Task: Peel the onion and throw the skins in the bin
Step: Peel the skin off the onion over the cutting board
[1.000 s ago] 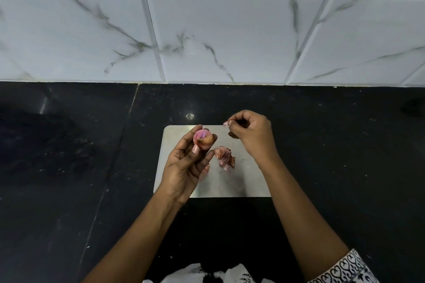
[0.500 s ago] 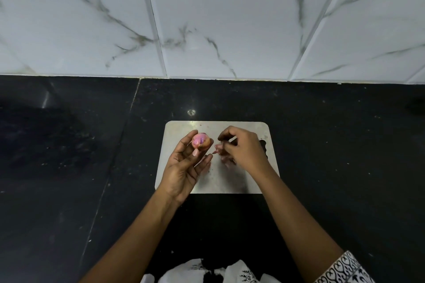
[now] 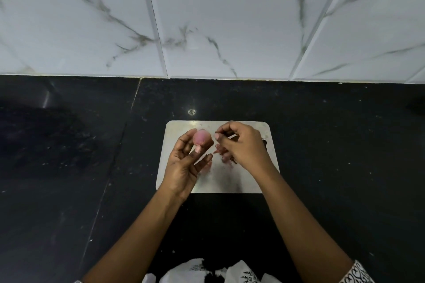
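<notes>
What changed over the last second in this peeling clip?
The right hand came in from beside the onion to over the skins on the metal board, then lifted slightly, fingers pinched; what they hold is unclear. The left hand kept holding the onion; board and skins stayed put.

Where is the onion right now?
The onion is pinched in the left hand's fingertips, above the metal board's left half, beside the right hand.

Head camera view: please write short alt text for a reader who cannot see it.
The left hand holds a small pink peeled onion above a metal board on a black counter. The right hand is pinched beside it, over loose skins on the board.
</notes>
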### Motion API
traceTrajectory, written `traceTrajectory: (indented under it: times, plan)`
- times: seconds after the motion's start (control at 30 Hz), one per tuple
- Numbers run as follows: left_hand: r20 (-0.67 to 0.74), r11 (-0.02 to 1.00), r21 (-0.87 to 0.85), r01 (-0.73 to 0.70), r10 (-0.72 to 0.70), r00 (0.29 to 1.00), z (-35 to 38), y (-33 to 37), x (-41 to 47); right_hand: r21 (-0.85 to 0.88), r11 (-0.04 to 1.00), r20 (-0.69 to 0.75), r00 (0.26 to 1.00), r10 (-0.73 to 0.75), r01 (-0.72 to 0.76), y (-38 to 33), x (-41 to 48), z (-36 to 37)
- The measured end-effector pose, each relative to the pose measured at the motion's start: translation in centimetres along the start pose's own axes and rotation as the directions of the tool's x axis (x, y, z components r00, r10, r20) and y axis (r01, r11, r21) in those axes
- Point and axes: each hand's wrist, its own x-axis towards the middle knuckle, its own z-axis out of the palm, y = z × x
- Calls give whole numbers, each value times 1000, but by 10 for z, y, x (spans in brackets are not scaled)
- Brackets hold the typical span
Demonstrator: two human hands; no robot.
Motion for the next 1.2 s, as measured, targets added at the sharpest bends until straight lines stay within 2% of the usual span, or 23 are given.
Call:
traceTrajectory:
  times: [0.1,0.27,0.4,0.67,0.93,1.07,1.2]
  plan:
    - [-13,997,62,-41,42,999,3,-1,-1,-69,996,-39,998,-56,53,-7,-6,5]
    - [-65,980,163,-118,130,989,4,-4,-3,-157,987,-52,998,-47,39,-16,-9,4]
    - [-41,936,275,-220,240,970,7,0,-5,-223,974,-18,999,-36,32,-22,-8,0]
    - [17,880,331,-340,355,935,8,1,-7,-379,923,-66,993,-95,62,-28,-9,10]
    - [93,856,377,-355,346,934,7,5,-3,-569,814,-65,981,-182,113,-27,-9,13]
    - [141,873,364,-324,292,946,0,6,0,-548,830,-53,986,-160,105,-27,-7,10]
    - [121,920,294,-258,232,965,-5,6,3,-394,917,-43,996,-84,61,-26,-5,4]
